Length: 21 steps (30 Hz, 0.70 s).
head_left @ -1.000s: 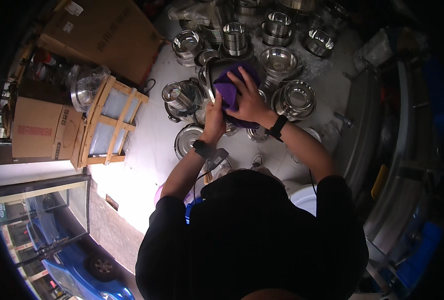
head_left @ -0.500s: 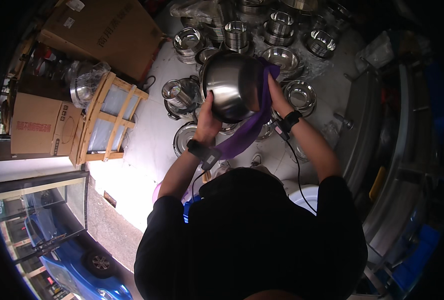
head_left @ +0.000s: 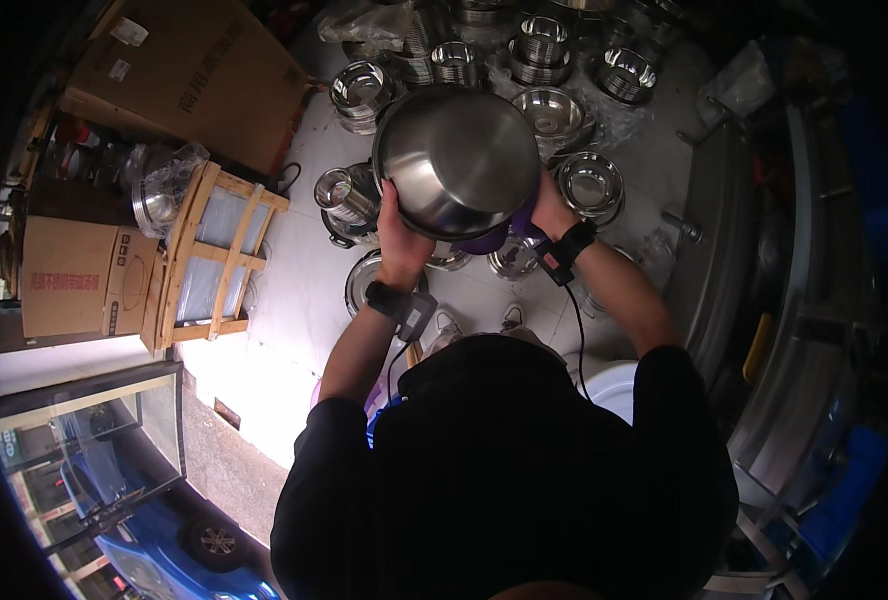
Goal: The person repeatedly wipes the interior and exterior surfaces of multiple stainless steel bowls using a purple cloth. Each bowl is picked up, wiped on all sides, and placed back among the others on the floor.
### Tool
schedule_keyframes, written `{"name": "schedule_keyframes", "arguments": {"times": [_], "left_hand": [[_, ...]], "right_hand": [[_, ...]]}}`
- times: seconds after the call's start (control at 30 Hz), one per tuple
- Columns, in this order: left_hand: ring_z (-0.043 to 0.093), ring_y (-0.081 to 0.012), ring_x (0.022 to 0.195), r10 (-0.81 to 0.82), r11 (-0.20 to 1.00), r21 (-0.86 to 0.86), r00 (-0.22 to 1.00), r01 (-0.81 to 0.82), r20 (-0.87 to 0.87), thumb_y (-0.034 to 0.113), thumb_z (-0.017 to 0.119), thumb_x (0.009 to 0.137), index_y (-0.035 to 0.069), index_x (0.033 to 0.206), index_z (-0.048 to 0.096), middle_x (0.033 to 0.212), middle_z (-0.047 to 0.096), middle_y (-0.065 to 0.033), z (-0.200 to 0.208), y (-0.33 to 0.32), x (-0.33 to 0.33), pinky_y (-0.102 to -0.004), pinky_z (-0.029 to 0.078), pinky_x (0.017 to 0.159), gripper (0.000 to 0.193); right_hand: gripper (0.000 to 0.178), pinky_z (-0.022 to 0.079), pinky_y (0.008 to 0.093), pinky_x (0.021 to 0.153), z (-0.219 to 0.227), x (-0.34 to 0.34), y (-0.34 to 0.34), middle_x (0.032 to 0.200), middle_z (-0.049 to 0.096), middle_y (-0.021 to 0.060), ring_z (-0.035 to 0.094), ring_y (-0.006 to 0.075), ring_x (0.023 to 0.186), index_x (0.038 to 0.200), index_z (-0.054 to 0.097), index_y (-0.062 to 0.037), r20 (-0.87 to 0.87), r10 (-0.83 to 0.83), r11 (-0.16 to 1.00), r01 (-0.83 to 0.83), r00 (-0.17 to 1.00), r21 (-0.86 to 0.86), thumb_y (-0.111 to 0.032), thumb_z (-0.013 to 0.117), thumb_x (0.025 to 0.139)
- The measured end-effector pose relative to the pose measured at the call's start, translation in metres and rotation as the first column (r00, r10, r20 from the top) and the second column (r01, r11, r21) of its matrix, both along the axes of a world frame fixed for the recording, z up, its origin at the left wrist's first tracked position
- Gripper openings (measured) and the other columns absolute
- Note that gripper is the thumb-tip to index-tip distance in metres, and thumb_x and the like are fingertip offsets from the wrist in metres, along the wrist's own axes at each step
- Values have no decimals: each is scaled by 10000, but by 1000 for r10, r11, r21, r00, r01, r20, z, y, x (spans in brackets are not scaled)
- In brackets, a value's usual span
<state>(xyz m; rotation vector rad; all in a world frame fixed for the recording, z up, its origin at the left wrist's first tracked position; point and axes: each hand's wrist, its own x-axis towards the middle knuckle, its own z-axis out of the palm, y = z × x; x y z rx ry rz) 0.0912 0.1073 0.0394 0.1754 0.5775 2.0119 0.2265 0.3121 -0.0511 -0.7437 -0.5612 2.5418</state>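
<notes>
A large brushed-steel bowl (head_left: 454, 160) is held up in front of me, its rounded bottom facing up toward me. My left hand (head_left: 401, 240) grips its near left side, the thumb lying on the outer wall and the fingers hidden behind. On the right, my right hand (head_left: 549, 212) holds the bowl's other side together with a purple cloth (head_left: 486, 243). Most of that cloth is hidden beneath the bowl, and so are the right fingers. Both wrists carry black straps with small cabled boxes.
Stacks of steel bowls and basins (head_left: 554, 113) cover the tiled floor ahead. To the left stand a wooden crate (head_left: 226, 245) and cardboard boxes (head_left: 69, 278). A long metal fixture (head_left: 709, 240) runs along the right. A white tub (head_left: 614, 390) sits beside my right side.
The bowl has turned so its bottom now faces me and has shifted slightly left. The purple cloth, earlier draped along its right side and hanging below, is now mostly behind it.
</notes>
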Motion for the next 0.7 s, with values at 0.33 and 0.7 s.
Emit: {"name": "schedule_keyframes", "arguments": {"times": [0.33, 0.7], "left_hand": [[334, -297, 1399, -158, 987, -18, 987, 159, 41, 663, 401, 940, 118, 1513, 272, 1538, 336, -102, -30, -17, -13, -483, 261, 1169, 802], [331, -322, 1403, -164, 985, -30, 979, 169, 124, 771, 385, 855, 151, 1514, 274, 1553, 316, -94, -54, -30, -7, -532, 271, 1156, 912]], "right_hand": [[454, 437, 398, 1052, 31, -2, -12, 1312, 591, 80, 552, 241, 1206, 1300, 558, -82, -47, -30, 998, 27, 998, -63, -408, 410, 1022], [426, 524, 366, 926, 69, -10, -37, 1152, 672, 74, 645, 203, 1019, 1219, 623, -86, -103, 27, 999, -31, 994, -33, -422, 564, 964]]}}
